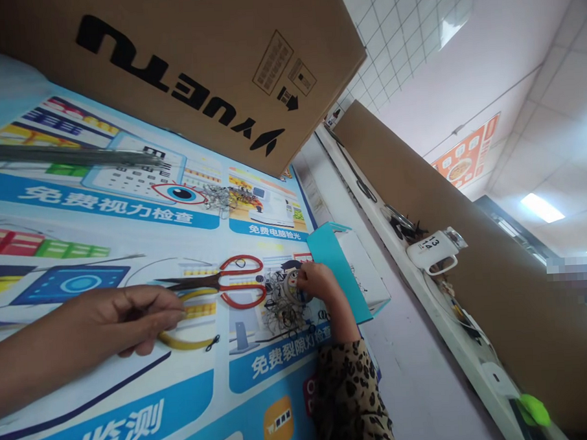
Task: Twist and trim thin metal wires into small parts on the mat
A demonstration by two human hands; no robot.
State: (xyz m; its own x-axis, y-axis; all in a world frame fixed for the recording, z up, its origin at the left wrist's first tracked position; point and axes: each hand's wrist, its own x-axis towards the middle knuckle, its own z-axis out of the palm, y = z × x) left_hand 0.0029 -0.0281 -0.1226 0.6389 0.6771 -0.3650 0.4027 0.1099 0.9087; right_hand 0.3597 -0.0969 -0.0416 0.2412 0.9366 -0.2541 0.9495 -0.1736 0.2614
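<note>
My left hand (137, 321) is closed, thumb and forefinger pressed together; whatever is between them is too small to make out. Beneath and beside it lies a tool with curved yellow handles (189, 343), its head hidden by the hand. Red-handled scissors (242, 282) lie with their dark blades pointing towards that hand. My right hand (320, 284) has its fingers pinched at the edge of a pile of dark and silvery bent wire pieces (285, 311); what it grips is hidden. A second pile of silvery wire pieces (222, 198) lies further off.
A bundle of long straight wires (76, 153) lies on the printed table cover (260, 351). A large cardboard box (179, 50) stands behind. An open teal-and-white box (342, 270) is next to my right hand. A white mug (433, 251) stands on a ledge.
</note>
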